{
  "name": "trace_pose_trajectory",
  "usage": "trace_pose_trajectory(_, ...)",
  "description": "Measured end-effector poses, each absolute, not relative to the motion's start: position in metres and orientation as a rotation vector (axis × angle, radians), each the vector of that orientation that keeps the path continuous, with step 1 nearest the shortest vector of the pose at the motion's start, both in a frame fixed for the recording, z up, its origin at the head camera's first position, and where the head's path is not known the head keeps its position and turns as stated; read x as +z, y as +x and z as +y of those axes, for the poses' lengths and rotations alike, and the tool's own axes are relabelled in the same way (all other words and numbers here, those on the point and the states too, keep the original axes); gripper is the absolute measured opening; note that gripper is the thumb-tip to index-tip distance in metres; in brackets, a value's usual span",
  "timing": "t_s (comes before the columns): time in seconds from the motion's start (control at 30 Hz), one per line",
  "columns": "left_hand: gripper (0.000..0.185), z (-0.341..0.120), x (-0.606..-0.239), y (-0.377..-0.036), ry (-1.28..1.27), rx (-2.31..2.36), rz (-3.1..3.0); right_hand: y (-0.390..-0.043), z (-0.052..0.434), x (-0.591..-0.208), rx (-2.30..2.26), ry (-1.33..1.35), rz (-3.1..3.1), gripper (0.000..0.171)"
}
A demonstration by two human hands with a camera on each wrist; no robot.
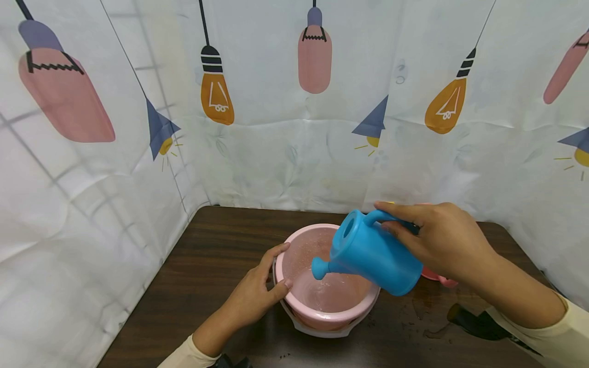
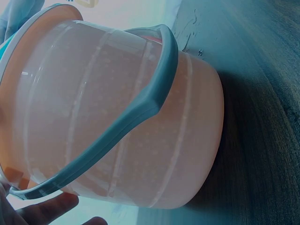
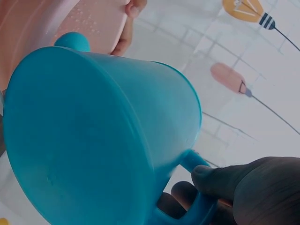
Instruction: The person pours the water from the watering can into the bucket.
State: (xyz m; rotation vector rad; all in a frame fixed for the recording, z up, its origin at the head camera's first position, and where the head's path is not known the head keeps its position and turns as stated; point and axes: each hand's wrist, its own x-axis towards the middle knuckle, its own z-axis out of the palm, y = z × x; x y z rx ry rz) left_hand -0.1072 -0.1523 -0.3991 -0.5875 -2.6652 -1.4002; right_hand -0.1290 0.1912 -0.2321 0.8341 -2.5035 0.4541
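A pink bucket with its handle folded down stands upright on the table, some clear water in its bottom. My left hand holds its near-left rim, thumb and forefinger over the edge; other fingers show outside the wall. My right hand grips the handle of a blue watering can. The can is tilted left, its round spout head over the bucket's opening. In the right wrist view the can's base hides much of the bucket. Whether water is leaving the spout I cannot tell.
Partly hidden behind the can lies a red and pink object of unclear kind. Water spots wet the dark wooden table at right. A printed white curtain closes off the back and sides.
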Motion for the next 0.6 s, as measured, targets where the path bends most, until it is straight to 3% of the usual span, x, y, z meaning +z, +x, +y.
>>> trace_pose_trajectory(0.6, 0.069, -0.152, -0.399, -0.107, -0.564, -1.395, -2.675, -0.129, 0.180, -0.228, 0.451, 0.870, -2.500, 0.043)
